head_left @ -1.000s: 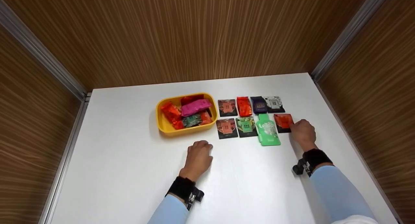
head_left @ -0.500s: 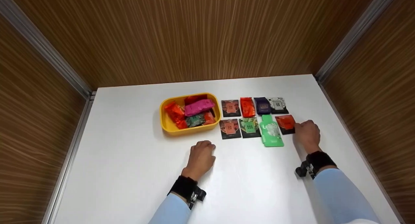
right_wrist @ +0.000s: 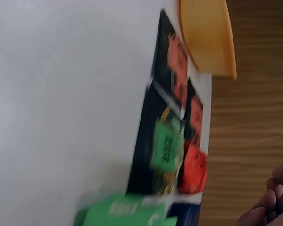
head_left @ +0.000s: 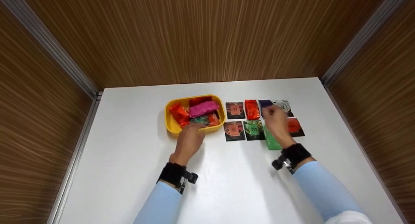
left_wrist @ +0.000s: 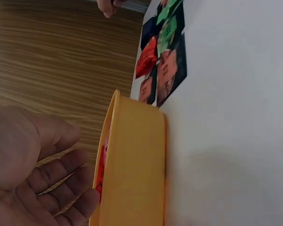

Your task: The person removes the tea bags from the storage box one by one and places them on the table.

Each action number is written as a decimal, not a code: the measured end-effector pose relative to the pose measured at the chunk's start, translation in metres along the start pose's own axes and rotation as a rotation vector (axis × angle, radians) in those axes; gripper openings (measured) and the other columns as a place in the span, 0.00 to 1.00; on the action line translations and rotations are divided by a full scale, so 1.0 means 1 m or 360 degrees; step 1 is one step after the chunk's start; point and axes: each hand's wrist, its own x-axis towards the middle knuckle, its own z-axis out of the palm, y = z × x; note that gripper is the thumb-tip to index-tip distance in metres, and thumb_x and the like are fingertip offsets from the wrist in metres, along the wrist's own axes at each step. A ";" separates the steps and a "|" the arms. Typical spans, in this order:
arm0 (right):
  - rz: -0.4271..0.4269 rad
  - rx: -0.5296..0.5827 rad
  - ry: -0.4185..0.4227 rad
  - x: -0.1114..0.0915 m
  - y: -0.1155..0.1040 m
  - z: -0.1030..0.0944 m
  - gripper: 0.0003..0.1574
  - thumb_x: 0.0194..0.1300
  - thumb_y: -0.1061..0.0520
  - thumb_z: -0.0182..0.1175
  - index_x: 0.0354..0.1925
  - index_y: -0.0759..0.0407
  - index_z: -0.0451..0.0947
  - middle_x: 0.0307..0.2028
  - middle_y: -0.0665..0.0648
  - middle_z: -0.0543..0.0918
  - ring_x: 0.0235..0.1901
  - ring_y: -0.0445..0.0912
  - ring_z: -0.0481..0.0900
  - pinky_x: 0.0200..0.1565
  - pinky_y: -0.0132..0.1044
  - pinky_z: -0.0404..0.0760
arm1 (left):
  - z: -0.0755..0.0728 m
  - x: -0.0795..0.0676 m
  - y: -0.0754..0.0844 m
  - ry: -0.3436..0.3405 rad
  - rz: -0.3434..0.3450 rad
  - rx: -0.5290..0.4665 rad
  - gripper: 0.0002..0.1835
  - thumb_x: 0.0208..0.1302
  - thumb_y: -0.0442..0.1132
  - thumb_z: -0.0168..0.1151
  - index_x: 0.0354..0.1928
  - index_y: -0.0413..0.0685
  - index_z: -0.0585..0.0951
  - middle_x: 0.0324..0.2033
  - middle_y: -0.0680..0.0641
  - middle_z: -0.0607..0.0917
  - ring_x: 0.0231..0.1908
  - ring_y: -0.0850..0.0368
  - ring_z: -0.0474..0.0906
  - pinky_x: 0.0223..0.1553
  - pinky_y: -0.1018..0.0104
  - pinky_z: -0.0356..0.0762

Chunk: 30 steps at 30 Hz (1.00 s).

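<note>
My left hand (head_left: 188,140) is over the near rim of a yellow tray (head_left: 213,128); in the left wrist view its fingers are relaxed and hold nothing. Inside the tray lie a magenta packet (head_left: 203,109), an orange-red packet (head_left: 179,113), a dark green packet (head_left: 199,120) and other red ones. My right hand (head_left: 278,124) hovers above the laid-out sachets, empty, fingers loosely curled. It partly covers a green pouch (head_left: 273,143) and a dark purple packet (head_left: 265,103). To its right lies a red-and-black sachet (head_left: 295,126).
Two rows of packets lie right of the tray: orange-and-black sachets (head_left: 235,110), a red packet (head_left: 252,109), a green-and-black sachet (head_left: 254,130) and a white-and-black sachet (head_left: 283,106). Wood-grain panels (head_left: 207,39) wall the white table (head_left: 136,146) at the back and sides.
My right hand has let go of the red-and-black sachet at the right end and moved left and up over the pouch. My left hand has moved from the table to the tray's rim.
</note>
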 end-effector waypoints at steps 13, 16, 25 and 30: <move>-0.0435 -0.0295 -0.0345 0.000 -0.089 0.111 0.11 0.74 0.57 0.62 0.44 0.61 0.88 0.37 0.59 0.89 0.38 0.52 0.85 0.47 0.47 0.83 | -0.016 0.042 -0.020 0.0026 -0.0094 0.0249 0.14 0.70 0.32 0.65 0.55 0.36 0.86 0.51 0.36 0.88 0.55 0.36 0.82 0.60 0.47 0.79; -0.0407 -0.0396 -0.0338 0.006 -0.093 0.121 0.10 0.73 0.57 0.62 0.44 0.61 0.87 0.39 0.59 0.90 0.41 0.55 0.86 0.49 0.50 0.82 | -0.010 0.045 -0.019 -0.0038 -0.0112 0.0284 0.16 0.71 0.32 0.65 0.58 0.35 0.84 0.53 0.35 0.87 0.57 0.35 0.81 0.62 0.46 0.78; -0.0434 -0.0795 -0.0324 0.019 -0.100 0.145 0.17 0.73 0.56 0.64 0.57 0.60 0.83 0.48 0.65 0.89 0.46 0.61 0.87 0.48 0.55 0.85 | 0.002 0.054 -0.024 -0.0107 -0.0176 0.0401 0.24 0.72 0.36 0.65 0.67 0.37 0.80 0.69 0.34 0.76 0.65 0.34 0.74 0.67 0.47 0.76; -0.0495 -0.1102 -0.0359 0.023 -0.096 0.156 0.14 0.76 0.58 0.59 0.56 0.60 0.80 0.45 0.64 0.89 0.43 0.60 0.87 0.48 0.54 0.86 | 0.006 0.058 -0.026 -0.0135 -0.0210 0.0413 0.24 0.72 0.38 0.64 0.67 0.39 0.79 0.68 0.36 0.77 0.65 0.35 0.74 0.66 0.47 0.76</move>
